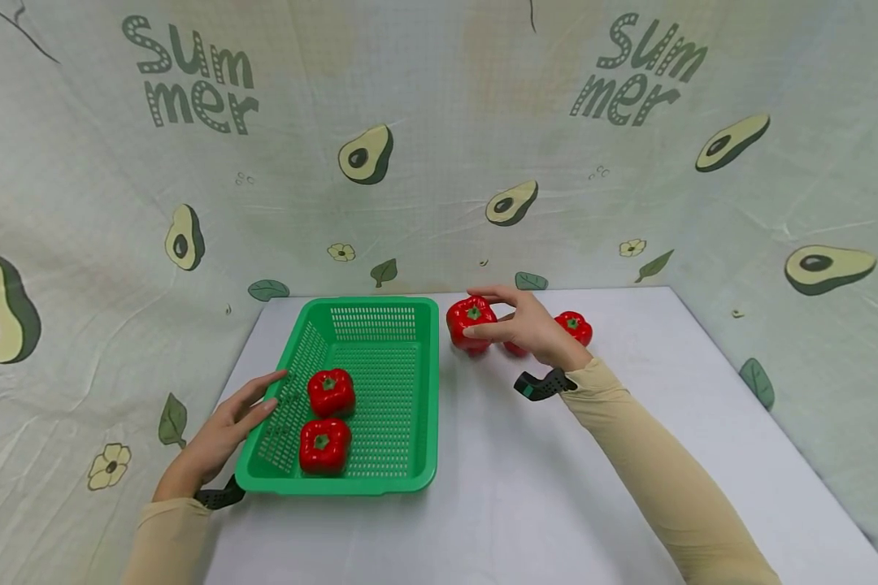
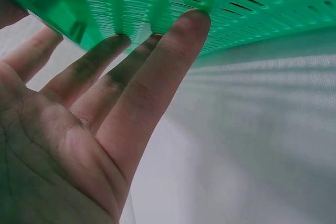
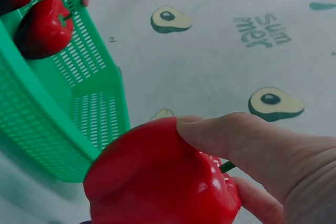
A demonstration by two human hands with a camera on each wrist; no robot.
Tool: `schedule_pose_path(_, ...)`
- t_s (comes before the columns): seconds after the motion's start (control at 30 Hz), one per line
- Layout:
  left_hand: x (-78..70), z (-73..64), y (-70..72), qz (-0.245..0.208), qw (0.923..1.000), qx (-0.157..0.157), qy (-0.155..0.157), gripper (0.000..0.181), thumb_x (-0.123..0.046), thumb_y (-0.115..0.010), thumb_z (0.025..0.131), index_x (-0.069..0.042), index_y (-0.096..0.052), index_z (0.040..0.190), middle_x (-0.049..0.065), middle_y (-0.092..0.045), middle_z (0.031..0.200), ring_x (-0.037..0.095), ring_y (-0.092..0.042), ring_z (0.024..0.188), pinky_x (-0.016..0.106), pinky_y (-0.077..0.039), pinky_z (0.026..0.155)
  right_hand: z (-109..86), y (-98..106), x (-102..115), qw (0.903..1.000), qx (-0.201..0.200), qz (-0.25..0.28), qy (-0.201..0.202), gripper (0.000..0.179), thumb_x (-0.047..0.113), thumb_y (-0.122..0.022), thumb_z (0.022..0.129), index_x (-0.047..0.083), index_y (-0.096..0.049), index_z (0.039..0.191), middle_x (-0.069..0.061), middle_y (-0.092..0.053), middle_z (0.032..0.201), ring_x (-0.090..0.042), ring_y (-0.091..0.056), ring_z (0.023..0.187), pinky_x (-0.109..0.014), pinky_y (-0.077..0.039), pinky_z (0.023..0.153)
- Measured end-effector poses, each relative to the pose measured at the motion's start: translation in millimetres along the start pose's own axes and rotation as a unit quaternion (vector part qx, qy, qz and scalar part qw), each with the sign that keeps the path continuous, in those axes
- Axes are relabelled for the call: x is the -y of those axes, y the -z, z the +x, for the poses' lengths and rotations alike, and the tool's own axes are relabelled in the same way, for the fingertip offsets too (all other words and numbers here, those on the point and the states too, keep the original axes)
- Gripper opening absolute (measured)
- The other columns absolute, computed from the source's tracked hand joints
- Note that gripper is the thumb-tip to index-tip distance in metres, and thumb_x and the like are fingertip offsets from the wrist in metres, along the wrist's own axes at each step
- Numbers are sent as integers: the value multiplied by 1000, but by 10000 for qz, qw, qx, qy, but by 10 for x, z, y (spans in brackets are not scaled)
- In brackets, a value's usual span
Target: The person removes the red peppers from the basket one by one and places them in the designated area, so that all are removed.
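My right hand (image 1: 530, 329) grips a red bell pepper (image 1: 471, 318) just right of the green basket (image 1: 436, 390). In the right wrist view, the thumb presses on the shiny side of this pepper (image 3: 157, 177), and its green stem (image 3: 227, 167) shows beside the fingers. My left hand (image 1: 223, 435) touches the basket's left side. The left wrist view has its fingers fairly straight against the slotted wall (image 2: 252, 9). Inside the basket, along its left, sit two red bell peppers, a rear one (image 1: 331, 392) and a front one (image 1: 325, 447).
Another red pepper (image 1: 576, 323) lies on the white table (image 1: 556, 504) beyond the right wrist. Red also shows under the right hand, mostly hidden. A printed cloth (image 1: 439, 146) with avocados and lettering hangs behind and around the table.
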State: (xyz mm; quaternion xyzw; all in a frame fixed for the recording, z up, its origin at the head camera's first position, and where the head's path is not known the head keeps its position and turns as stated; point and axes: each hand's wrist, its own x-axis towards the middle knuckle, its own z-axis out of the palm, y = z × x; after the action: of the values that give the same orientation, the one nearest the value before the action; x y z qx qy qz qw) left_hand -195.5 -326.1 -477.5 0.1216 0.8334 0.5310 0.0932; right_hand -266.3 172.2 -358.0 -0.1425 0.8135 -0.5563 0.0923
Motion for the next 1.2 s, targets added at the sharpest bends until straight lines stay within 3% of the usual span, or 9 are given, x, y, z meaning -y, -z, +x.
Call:
schedule_pose_path(0.13,1,0,1,0,10000,10,7,51,-28,-47,107,-28,-32,156,10,-19,163,44,-15,146,74,-25,102,-49,-7,-107,10000,-19,-46,-60,61,28,-84,82,29,-58,137,-3,-50,135,-32,-52,115,-42,-57,78)
schedule_pose_path(0.3,-1,4,2,37,10000,6,20,51,-29,-47,107,-28,-32,156,11,-19,163,45,-16,145,74,-26,102,-118,-35,-247,9996,54,161,-205,67,25,-85,81,23,-55,141,-7,-49,138,-33,-42,126,-45,-56,82)
schedule_pose_path(0.53,-25,-4,-7,31,10000,0,-8,52,-28,-47,107,-26,-32,157,11,-19,163,46,-17,145,74,-28,102,-165,-98,-446,9989,64,186,-428,70,19,-82,84,14,-49,146,-13,-45,142,-37,-40,129,-48,-55,85)
schedule_pose_path(0.8,-8,-6,-5,23,10000,-10,-13,52,-28,-47,107,-27,-32,156,11,-20,163,46,-18,145,73,-28,101,-234,-182,-624,9990,-108,1,-439,70,30,-87,79,19,-55,140,-10,-42,144,-38,-35,134,-44,-56,84)
schedule_pose_path(1.03,9,-4,-4,54,10000,-19,-46,51,-28,-47,107,-28,-32,156,11,-20,163,45,-17,145,73,-27,102,-232,-266,-765,9985,-138,210,-489,65,25,-87,79,19,-59,137,-11,-49,136,-39,-51,118,-44,-57,81)
schedule_pose_path(1.2,-8,-4,-11,16,10000,-26,2,52,-29,-48,107,-27,-32,156,11,-19,163,46,-16,145,74,-27,102,-221,-316,-846,9980,-117,325,-537,65,22,-86,80,17,-58,139,-11,-50,134,-38,-54,114,-40,-58,79)
